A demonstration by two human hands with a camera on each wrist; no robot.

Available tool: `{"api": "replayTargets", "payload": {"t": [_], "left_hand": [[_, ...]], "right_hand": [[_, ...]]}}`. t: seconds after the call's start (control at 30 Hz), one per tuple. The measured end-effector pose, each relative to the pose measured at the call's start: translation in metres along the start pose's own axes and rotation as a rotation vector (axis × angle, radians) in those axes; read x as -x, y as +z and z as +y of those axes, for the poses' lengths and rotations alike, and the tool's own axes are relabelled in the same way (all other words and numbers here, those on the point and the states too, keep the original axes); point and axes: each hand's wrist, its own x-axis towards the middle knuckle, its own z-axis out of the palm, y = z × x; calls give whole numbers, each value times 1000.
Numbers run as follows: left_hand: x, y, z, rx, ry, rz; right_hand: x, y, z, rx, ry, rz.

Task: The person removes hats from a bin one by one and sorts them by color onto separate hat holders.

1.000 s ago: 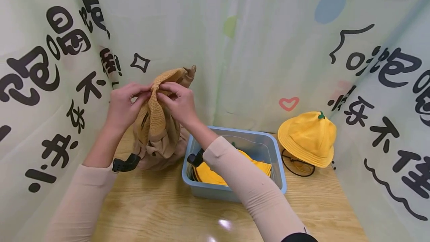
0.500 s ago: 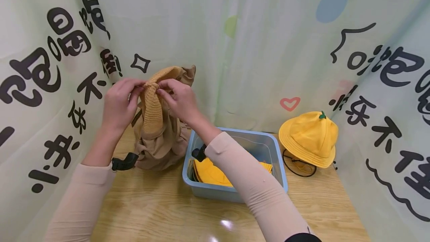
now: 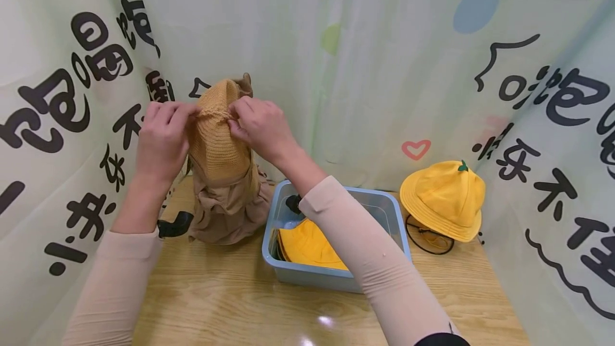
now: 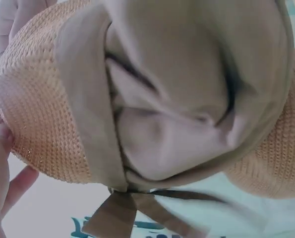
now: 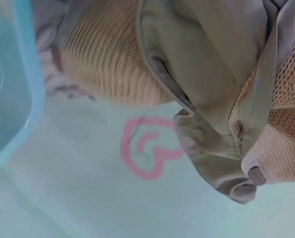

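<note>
A tan woven sun hat [image 3: 218, 146] with brown fabric hangs between my hands at the left of the head view. My left hand [image 3: 162, 140] pinches its woven edge from the left, and my right hand [image 3: 264, 127] pinches the same edge close by on the right. Gathered brown fabric [image 3: 226, 223] shows below, near the table. Up close in the left wrist view, the woven part [image 4: 43, 109] meets a brown band [image 4: 83, 94], with a ribbon bow [image 4: 132, 198] dangling under it. Another woven section [image 4: 271, 153] lies beyond the fabric.
A blue plastic bin [image 3: 336, 281] holding folded yellow hats [image 3: 307, 244] stands on the wooden table [image 3: 230, 303], right of the held hat. A yellow bucket hat [image 3: 442, 196] with a green sprout rests on a black wire stand [image 3: 434, 247]. Printed curtains [image 3: 288, 41] enclose the back and sides.
My hands have moved left and slightly up, and are a little farther apart. The woven part has spread from a narrow fold into a broad rounded face turned toward me.
</note>
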Motion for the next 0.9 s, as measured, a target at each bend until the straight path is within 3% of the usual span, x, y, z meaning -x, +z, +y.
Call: {"api": "replayTargets", "payload": {"t": [0.13, 0.33, 0.43, 0.53, 0.63, 0.7, 0.9], "left_hand": [[6, 5, -2, 56, -13, -26], [24, 17, -11, 231, -92, -99], [33, 22, -18, 247, -125, -180], [40, 27, -23, 263, -191, -219], [44, 30, -26, 272, -268, -185], [45, 31, -27, 272, -295, -151], [48, 31, -23, 301, -285, -118]], "right_hand": [[5, 3, 0, -28, 33, -75], [16, 15, -2, -207, 171, -200], [19, 20, -3, -316, 245, -190], [23, 24, -3, -502, 313, -159], [31, 31, -2, -677, 386, -146], [38, 38, -1, -738, 436, -154], [52, 55, 0, -718, 510, -180]]}}
